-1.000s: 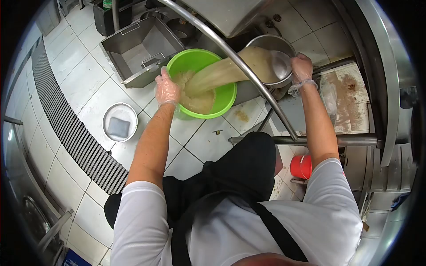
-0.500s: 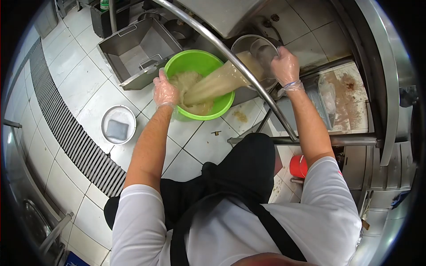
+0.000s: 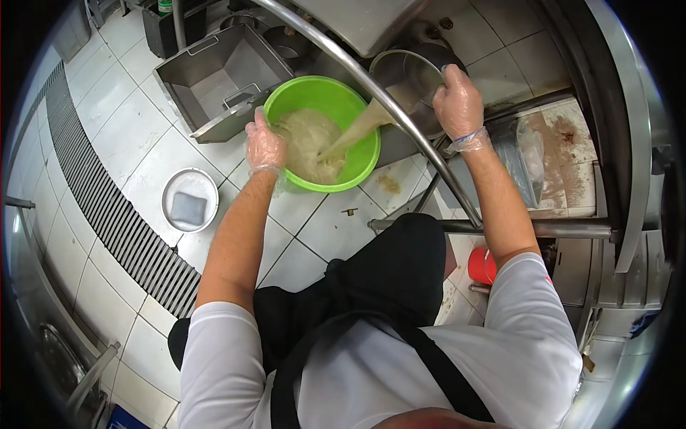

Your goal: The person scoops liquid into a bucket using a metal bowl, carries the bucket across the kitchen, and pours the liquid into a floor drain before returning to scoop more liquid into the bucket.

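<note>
My left hand (image 3: 266,143), in a clear plastic glove, grips the left rim of a green basin (image 3: 368,154) on the tiled floor. Cloudy beige liquid (image 3: 309,143) swirls inside it. My right hand (image 3: 458,104), also gloved, is closed on the rim of a metal pot (image 3: 411,68), which is tilted toward the basin. A stream of the liquid (image 3: 368,123) runs from the pot into the basin, passing beneath a metal rail (image 3: 343,58). Part of the pot is hidden behind the rail.
A steel rectangular container (image 3: 221,68) stands behind the basin's left side. A white bowl (image 3: 190,200) with a grey pad sits on the floor beside a drain grate (image 3: 107,193). A red bucket (image 3: 481,265) is near my right elbow.
The stream from the pot is thinner, and the liquid in the basin spreads wider. Less liquid shows in the pot. Both hands keep their holds.
</note>
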{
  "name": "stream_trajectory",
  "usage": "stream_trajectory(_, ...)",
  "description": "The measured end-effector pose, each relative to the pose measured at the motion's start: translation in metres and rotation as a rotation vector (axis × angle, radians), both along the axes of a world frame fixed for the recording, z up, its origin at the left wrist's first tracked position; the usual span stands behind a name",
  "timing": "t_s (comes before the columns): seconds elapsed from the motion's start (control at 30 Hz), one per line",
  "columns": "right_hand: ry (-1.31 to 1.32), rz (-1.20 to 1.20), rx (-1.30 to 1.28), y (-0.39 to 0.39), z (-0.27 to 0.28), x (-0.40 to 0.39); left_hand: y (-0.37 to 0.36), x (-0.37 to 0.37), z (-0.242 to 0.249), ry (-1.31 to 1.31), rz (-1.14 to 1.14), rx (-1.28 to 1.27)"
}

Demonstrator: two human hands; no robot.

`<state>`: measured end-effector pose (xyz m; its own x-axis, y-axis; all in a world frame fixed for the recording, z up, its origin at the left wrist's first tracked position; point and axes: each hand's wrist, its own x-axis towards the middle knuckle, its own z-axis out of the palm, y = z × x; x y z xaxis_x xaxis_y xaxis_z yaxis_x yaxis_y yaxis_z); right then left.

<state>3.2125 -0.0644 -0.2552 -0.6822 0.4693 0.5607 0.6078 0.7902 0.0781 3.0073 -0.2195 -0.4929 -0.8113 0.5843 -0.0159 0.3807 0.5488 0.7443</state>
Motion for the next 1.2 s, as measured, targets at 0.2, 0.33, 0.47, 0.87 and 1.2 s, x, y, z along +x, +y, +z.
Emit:
stream_trajectory(0.2,0.074,-0.157,-0.087,0.028,-0.007,0.009,0.001,-0.001,-0.003,0.005,-0.004,0.001)
stream_trajectory(0.33,0.148,-0.381,-0.289,0.077,-0.012,0.025,0.001,0.001,0.002,-0.010,-0.004,-0.019)
stream_trajectory(0.47,0.203,-0.411,-0.376,0.155,-0.017,0.048,0.000,0.001,0.005,-0.009,0.016,-0.009)
stream_trajectory(0.87,-0.562,-0.105,-0.217,0.290,-0.193,0.023,0.004,0.000,-0.002,0.016,0.038,0.045)
stream_trajectory(1.2,-1.006,0.107,-0.266,0.251,-0.220,0.007,0.005,-0.001,-0.011,0.154,0.023,0.019)
